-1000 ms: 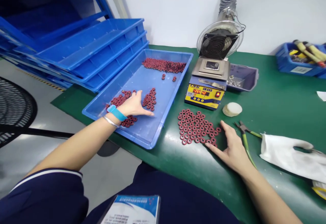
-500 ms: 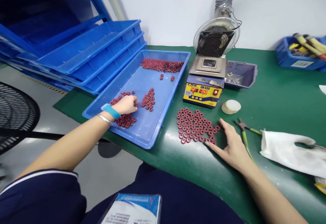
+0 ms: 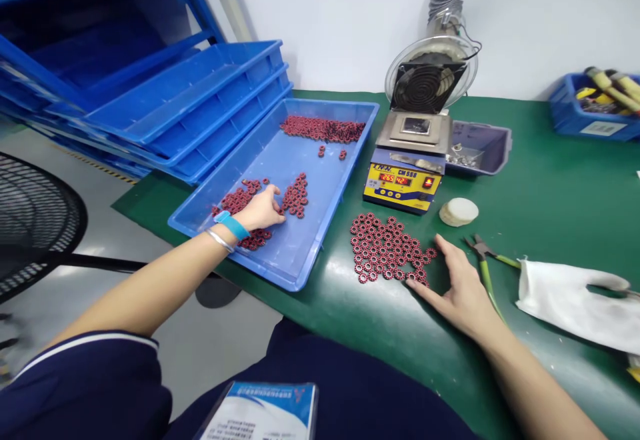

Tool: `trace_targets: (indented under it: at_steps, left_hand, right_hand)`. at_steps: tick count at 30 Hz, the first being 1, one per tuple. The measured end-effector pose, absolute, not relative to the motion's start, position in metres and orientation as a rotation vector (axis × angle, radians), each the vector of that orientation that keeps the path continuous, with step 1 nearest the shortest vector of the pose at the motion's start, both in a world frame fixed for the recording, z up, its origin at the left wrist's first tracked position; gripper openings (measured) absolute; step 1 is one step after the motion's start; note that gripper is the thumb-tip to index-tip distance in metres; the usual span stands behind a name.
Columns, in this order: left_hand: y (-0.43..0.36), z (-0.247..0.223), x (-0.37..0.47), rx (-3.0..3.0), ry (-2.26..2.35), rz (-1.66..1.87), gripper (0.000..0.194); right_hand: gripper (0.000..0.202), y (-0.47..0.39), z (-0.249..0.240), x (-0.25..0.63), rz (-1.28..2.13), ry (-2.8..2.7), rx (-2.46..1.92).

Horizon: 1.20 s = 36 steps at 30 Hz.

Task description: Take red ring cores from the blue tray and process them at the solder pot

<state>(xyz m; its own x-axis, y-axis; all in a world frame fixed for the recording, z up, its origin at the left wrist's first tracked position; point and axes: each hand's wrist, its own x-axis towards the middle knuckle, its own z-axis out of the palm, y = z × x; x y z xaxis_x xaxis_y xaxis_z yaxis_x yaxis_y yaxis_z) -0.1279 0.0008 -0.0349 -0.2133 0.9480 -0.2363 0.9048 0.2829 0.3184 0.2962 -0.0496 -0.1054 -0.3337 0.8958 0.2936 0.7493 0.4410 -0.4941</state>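
Curling inside the blue tray (image 3: 285, 253), the left hand (image 3: 261, 211), its hold unclear, sits just left of the small ring cluster (image 3: 295, 196); the right hand (image 3: 464, 291), grip spread apart, borders the ring patch (image 3: 387, 248) on the table (image 3: 345, 317).

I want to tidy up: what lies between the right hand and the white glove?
In the head view, green-handled pliers lie between the right hand and the white glove, handles spread, one reaching toward the glove.
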Motion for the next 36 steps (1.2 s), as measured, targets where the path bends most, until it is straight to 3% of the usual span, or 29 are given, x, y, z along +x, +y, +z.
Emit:
trace_targets:
  at_steps: [4,10,12,15,21,29,36]
  left_hand:
    - [0.007,-0.032,-0.121,1.627,2.18,0.172,0.074]
    - [-0.006,-0.023,-0.114,1.653,2.231,0.115,0.121]
    - [-0.009,-0.026,-0.106,1.702,2.302,0.034,0.127]
    - [-0.006,-0.036,-0.091,1.676,2.407,-0.062,0.118]
    - [0.01,-0.056,-0.09,1.738,2.551,-0.03,0.077]
    - [0.023,-0.056,-0.085,1.772,2.599,0.021,0.09]
    - [0.029,-0.061,-0.079,1.812,2.618,-0.003,0.054]
  right_hand:
    - [0.092,-0.05,-0.104,0.296,0.391,-2.16,-1.388]
    - [0.091,-0.05,-0.102,0.296,0.419,-2.151,-1.371]
    - [0.092,-0.05,-0.102,0.296,0.411,-2.15,-1.371]
    - [0.092,-0.05,-0.104,0.296,0.406,-2.149,-1.381]
    - [0.09,-0.051,-0.104,0.297,0.408,-2.156,-1.38]
    - [0.088,-0.05,-0.104,0.298,0.386,-2.168,-1.34]
    - [0.087,-0.05,-0.104,0.299,0.395,-2.162,-1.33]
